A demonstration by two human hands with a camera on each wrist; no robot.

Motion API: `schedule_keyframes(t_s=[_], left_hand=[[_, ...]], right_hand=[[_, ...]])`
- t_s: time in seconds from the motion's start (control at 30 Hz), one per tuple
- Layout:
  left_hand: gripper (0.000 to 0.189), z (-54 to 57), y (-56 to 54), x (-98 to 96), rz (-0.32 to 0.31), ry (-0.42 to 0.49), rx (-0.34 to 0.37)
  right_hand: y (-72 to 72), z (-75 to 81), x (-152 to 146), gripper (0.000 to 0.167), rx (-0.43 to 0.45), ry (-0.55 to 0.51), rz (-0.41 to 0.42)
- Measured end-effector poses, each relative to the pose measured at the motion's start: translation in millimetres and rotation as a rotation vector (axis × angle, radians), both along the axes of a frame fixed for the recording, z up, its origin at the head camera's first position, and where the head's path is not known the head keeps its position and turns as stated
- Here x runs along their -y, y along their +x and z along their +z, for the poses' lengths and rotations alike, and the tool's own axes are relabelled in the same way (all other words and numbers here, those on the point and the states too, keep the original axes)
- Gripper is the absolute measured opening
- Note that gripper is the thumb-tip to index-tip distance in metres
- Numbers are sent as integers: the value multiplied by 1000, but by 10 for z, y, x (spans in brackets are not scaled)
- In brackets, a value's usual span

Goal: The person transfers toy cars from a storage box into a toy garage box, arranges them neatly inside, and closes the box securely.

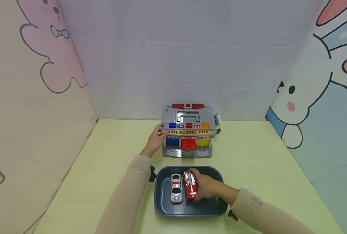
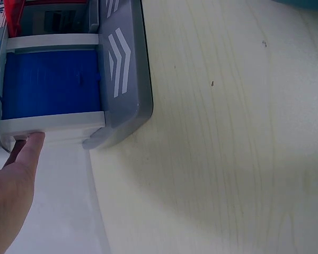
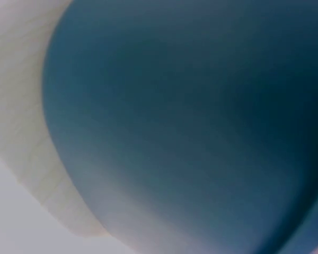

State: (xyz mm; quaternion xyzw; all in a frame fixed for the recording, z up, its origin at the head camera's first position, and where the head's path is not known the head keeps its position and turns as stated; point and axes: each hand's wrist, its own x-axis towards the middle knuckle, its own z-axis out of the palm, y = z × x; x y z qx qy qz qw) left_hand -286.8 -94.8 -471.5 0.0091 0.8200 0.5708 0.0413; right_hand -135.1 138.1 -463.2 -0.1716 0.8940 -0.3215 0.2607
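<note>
Fingers apart, the left hand (image 1: 156,140) touches a plastic station (image 1: 188,132); lower centre, the right hand (image 1: 207,186) clamps a part-hidden red car (image 1: 189,186).

Head view: diffuse, even light, mostly sharp; white glint on the grey ramp (image 1: 187,153) of the toy emergency command centre (image 1: 188,132). Left wrist: dimmer, soft shadow across the wood-grain tabletop (image 2: 212,159). Right wrist: blue tray (image 3: 175,116) heavily blurred, lower-left corner washed out

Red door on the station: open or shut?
Open: the red door juts out from the station, and the left wrist view shows the bay behind it uncovered.
</note>
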Motion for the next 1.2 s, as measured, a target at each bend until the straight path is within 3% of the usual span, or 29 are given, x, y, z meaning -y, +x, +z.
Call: schedule_keyframes(t_s=[0.37,0.73,1.2], left_hand=[[52,0,-9,2,-7,1,4],[52,16,6,-3,-10,12,-5],[52,28,21,-5,-7,13,-6]], right_hand=[[-4,82,-37,108,50,-63,-26],[-39,184,-91,110,111,-213,-45],[-60,321,-105,111,199,-248,-122]])
